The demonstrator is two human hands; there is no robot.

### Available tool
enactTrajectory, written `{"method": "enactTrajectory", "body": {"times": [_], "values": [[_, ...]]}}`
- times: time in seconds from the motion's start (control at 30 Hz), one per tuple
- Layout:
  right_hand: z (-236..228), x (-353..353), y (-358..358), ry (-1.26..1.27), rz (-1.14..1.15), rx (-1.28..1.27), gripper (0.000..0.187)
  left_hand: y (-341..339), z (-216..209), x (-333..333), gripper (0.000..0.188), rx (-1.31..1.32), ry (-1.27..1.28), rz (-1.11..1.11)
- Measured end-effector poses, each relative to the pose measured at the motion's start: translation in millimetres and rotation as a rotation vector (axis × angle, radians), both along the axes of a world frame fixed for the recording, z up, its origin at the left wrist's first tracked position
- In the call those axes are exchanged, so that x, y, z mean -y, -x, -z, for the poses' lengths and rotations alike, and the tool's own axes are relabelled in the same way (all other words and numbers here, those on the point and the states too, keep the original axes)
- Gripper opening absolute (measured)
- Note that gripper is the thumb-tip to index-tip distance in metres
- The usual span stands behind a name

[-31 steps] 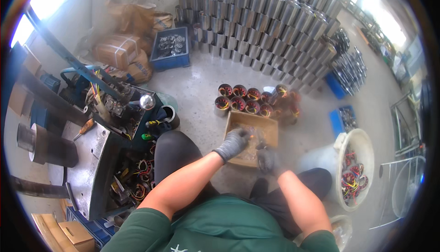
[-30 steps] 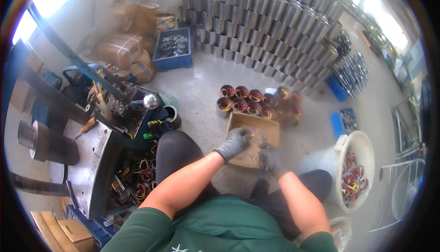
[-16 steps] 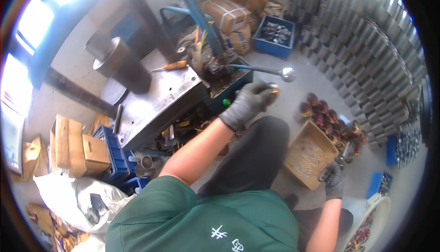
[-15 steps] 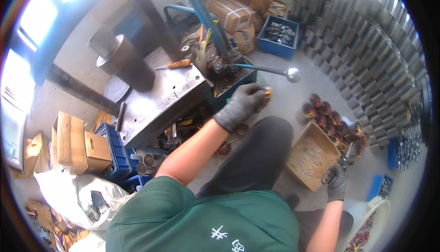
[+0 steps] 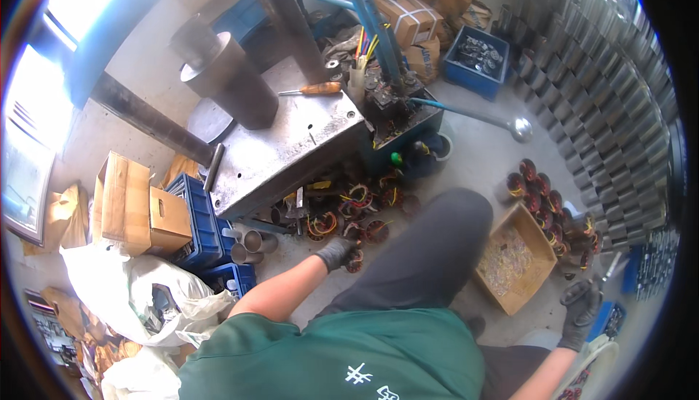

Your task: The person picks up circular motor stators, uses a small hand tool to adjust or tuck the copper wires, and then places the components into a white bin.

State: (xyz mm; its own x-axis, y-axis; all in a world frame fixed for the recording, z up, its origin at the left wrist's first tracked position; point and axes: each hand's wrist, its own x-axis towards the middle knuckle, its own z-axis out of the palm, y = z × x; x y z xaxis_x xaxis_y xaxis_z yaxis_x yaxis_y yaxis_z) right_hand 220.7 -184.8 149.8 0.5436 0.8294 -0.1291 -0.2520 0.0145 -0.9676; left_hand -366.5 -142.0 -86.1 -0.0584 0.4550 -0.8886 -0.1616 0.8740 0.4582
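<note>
Down by the floor, left of my knee, my left hand [image 5: 336, 253] in a dark grey glove is closed on a small round wire-wound motor stator [image 5: 354, 260]. Several more stators [image 5: 320, 225] with red and yellow leads lie just beyond it, beside and under the press table. Out to the right, my gloved right hand [image 5: 579, 304] is closed around the dark handles of what look like scissors, their bright blade [image 5: 614, 265] pointing up and away. Left of that hand lies a shallow tan box [image 5: 542, 272] with small scraps in it.
A steel press table [image 5: 291, 134] carries a thick cylinder [image 5: 233, 83] and an orange-handled screwdriver [image 5: 320, 88]. A ball-ended lever [image 5: 473, 114] juts out to its right. Stacked stators [image 5: 535, 189], metal sleeves [image 5: 597, 94] and a blue parts bin [image 5: 473, 83] stand at right and back.
My left hand has come down from near the lever to the floor stators, still with a stator. My right hand has moved right, away from the tan box, with the scissors. The view has shifted.
</note>
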Motion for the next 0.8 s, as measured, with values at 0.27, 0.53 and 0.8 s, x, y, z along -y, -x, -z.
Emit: {"method": "enactTrajectory", "body": {"times": [0.27,0.53,0.8], "values": [[-23.3,72.6,-178.9,0.049,-0.046,0.117,0.049,22.2,79.7,-69.5,0.023,-0.761,-0.660,1.080],[-115.8,183.3,-121.0,0.591,0.216,0.904,0.040,-60.1,-40.3,-82.3,0.016,0.023,-0.214,0.293],[-79.7,247.2,-190.3,0.931,0.411,1.104,0.048,-62.7,-18.9,-182.8,0.024,-0.096,-0.851,0.398]]}}
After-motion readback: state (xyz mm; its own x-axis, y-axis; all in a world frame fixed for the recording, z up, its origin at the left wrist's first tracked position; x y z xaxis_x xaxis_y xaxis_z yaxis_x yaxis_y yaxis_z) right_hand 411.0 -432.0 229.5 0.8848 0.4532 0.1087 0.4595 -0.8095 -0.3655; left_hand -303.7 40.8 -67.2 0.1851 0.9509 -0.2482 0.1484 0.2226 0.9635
